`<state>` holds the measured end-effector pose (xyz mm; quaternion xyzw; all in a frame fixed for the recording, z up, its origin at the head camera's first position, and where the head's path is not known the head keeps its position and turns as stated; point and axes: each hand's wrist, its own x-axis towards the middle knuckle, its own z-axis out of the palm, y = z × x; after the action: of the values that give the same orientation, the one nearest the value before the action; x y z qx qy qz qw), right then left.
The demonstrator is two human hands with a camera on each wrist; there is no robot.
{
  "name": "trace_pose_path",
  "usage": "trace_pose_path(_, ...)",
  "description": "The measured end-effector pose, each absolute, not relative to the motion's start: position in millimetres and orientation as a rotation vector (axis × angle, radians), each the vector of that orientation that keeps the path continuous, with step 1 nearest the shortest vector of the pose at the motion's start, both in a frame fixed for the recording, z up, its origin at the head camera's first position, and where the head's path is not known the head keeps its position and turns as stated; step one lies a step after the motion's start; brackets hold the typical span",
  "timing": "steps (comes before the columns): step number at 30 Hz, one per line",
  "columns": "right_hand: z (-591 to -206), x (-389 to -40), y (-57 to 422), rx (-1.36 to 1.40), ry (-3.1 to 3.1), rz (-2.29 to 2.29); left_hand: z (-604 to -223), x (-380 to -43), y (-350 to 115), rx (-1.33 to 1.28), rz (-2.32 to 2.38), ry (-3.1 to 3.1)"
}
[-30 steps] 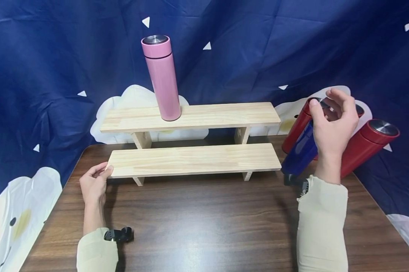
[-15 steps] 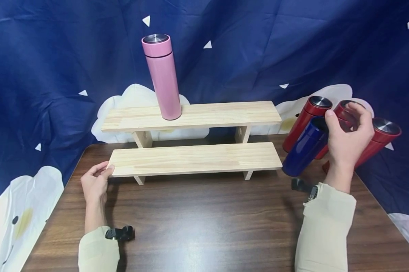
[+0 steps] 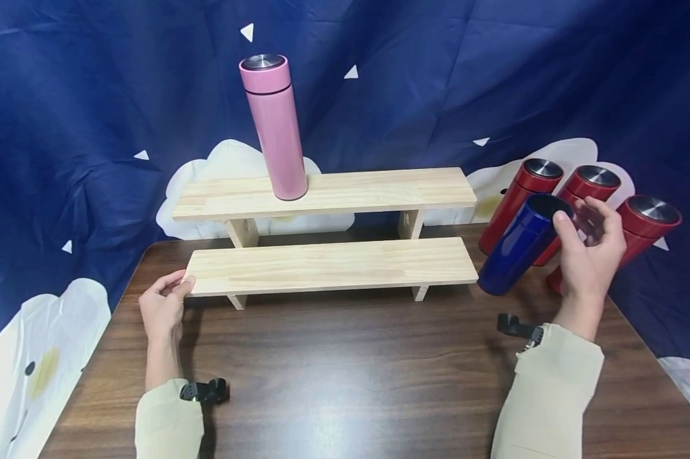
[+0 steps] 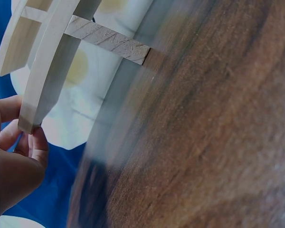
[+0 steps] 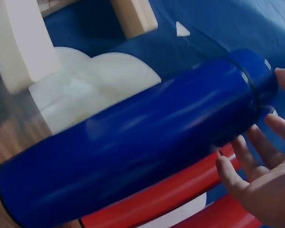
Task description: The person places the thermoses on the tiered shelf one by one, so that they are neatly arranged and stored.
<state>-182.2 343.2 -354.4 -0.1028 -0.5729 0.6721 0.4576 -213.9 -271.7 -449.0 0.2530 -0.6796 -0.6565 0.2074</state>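
Note:
My left hand [image 3: 162, 307] pinches the left end of the lower shelf of a pale wooden rack [image 3: 327, 266], thumb on top. The left wrist view shows the fingers around the board's end [image 4: 28, 121]. At the right, a blue thermos bottle [image 3: 513, 252] stands on the table. My right hand [image 3: 592, 258] is at its lid, thumb and fingers spread around the right side. In the right wrist view the thumb is by the lid [image 5: 259, 71] and the fingers are loosely bent below it; firm contact cannot be told.
A pink thermos bottle [image 3: 277, 134] stands on the upper shelf [image 3: 379, 188]. Behind and beside the blue bottle are a red thermos bottle [image 3: 517, 204], a second red bottle [image 3: 587, 185] and a third red bottle [image 3: 645, 220]. A blue cloth [image 3: 121, 95] hangs behind the brown table [image 3: 333, 357].
My right hand has moved right and down from above the blue bottle to the side of its lid. The left hand keeps its hold on the shelf. The bottles have not moved.

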Motion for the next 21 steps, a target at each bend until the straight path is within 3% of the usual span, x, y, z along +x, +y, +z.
trace_pose_path(21, -414, -170, 352, -0.159, -1.198, 2.018, -448, -214, -271, 0.712, -1.836, -1.894)
